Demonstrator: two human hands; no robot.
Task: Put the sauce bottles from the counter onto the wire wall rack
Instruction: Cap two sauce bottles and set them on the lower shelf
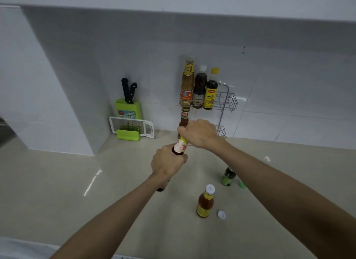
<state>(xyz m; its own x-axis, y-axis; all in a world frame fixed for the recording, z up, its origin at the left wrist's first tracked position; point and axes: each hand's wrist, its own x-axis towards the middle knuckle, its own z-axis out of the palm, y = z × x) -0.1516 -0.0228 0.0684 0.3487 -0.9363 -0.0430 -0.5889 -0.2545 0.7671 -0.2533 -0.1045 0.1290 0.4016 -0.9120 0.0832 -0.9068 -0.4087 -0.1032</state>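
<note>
Sauce bottles were split between places: three stood upright in the top basket of the chrome wire wall rack (225,101) at upper centre of the frame, its right part unfilled, so the job looked about half done. Both hands gripped a tall dark glass bottle (180,147) mid-frame, tilted toward the rack, left hand (166,163) fingers wrapped round its body, right hand (198,133) fingers closed near its neck. Lower right on the glossy beige tabletop (57,181) waited an amber bottle (205,203), a small green-labelled bottle (228,175) and a loose white cap (221,214).
</note>
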